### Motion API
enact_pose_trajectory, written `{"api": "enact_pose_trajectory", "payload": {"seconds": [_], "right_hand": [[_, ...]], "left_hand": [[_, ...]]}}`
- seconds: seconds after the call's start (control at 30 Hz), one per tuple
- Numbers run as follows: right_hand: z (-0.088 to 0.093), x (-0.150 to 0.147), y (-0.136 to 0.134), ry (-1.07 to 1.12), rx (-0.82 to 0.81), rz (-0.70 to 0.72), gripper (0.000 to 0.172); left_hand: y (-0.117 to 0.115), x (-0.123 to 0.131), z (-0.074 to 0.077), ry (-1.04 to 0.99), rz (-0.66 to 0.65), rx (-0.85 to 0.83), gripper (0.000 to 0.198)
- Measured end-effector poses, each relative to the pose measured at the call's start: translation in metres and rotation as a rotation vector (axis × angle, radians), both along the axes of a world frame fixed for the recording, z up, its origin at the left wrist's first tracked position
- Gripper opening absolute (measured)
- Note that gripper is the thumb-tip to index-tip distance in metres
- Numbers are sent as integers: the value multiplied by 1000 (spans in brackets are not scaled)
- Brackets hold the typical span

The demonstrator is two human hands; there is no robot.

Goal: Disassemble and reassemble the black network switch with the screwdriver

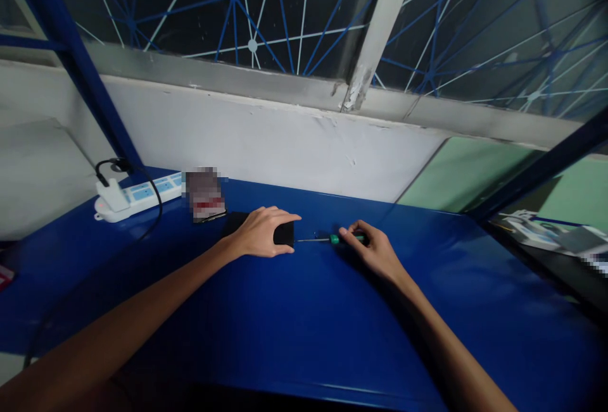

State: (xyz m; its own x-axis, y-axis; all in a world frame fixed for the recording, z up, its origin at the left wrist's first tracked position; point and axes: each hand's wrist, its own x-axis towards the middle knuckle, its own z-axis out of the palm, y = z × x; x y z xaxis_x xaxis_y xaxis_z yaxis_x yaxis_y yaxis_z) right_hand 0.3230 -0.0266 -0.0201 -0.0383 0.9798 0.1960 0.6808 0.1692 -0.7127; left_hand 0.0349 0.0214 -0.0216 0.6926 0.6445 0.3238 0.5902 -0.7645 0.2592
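My left hand (261, 230) is closed around a flat black phone-like device (284, 233), gripping its long sides between thumb and fingers on the blue table. What exactly the device is, I cannot make out. A screwdriver (335, 239) with a green handle and a thin metal shaft is pinched in my right hand (370, 244). Its shaft points left, and the tip meets or lies very near the device's right end. Some tiny dark bits (315, 235) appear on the table just beyond the shaft.
Behind my left hand stands a blurred-out box or packet (206, 194). A white power strip (142, 195) with a plugged-in adapter and black cable (159, 209) lies at the back left. Papers (551, 233) are piled at the right. A white wall (285, 146) bounds the blue table (294, 330).
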Motion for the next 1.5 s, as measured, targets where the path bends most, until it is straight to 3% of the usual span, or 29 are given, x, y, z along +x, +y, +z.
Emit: {"api": "enact_pose_trajectory", "payload": {"seconds": [0.13,0.23,0.43,0.63,0.83,1.0,1.13,1.23,1.37,1.5], "right_hand": [[2,5,2,174,-111,124,39],[3,5,2,224,-163,97,39],[3,1,1,96,-63,57,48],[10,2,-4,239,-102,166,37],[8,2,-2,140,-5,66,42],[7,0,-4,14,-66,10,56],[12,-2,-5,131,-127,125,41],[14,-3,-5,220,-205,196,39],[12,-5,-4,167,-120,114,39],[9,-7,-3,50,-166,50,54]], "left_hand": [[-1,0,-1,7,6,-1,67],[-1,-1,-1,20,14,-1,67],[0,-1,-1,41,29,10,67],[2,-1,-1,66,12,28,64],[2,-1,-2,87,3,37,61],[0,-1,0,101,0,46,59],[1,-3,0,119,-4,47,59],[3,-7,0,129,6,43,61],[3,-9,0,153,26,50,63],[2,-8,0,174,33,53,62]]}}
